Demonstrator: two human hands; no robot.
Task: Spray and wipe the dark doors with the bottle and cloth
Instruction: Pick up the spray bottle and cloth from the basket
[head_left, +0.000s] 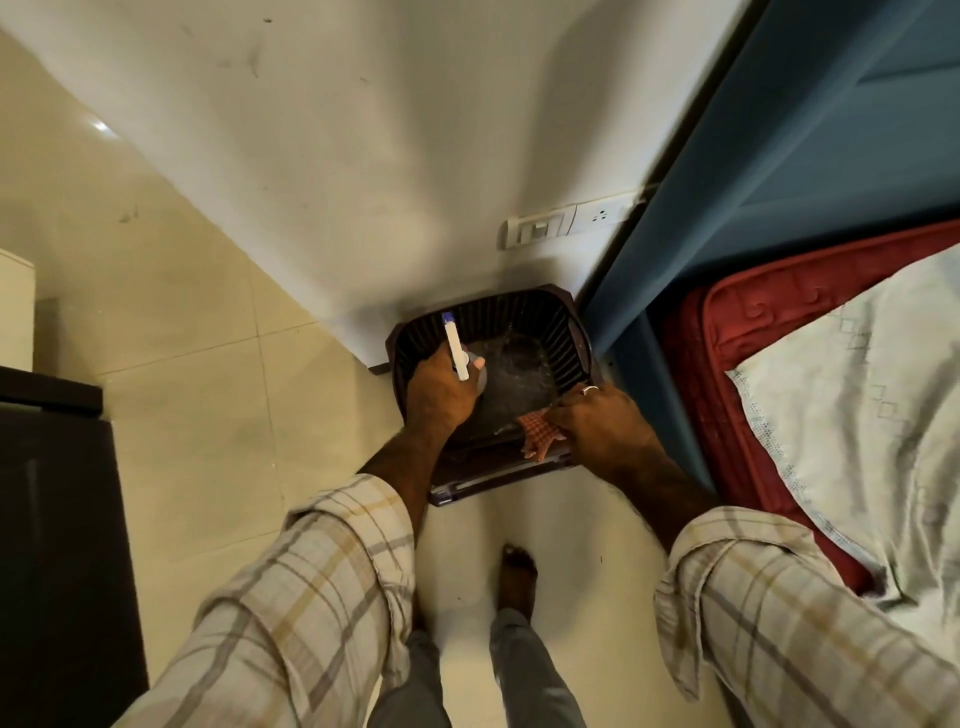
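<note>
My left hand (441, 392) grips a spray bottle (456, 345) with a white and blue head, held over a dark slatted basket (563, 325) on the floor by the wall. My right hand (602, 423) pinches a red checked cloth (537, 434) at the basket's near right rim. A dark cabinet door (57, 545) stands at the left edge, away from both hands. The bottle's body is mostly hidden behind my left hand.
A white wall (337, 156) with a switch plate (543, 226) rises behind the basket. A blue bed frame (753, 182) with a red mattress (727, 364) and white sheet fills the right. My bare foot (517, 577) stands on pale floor tiles (182, 338).
</note>
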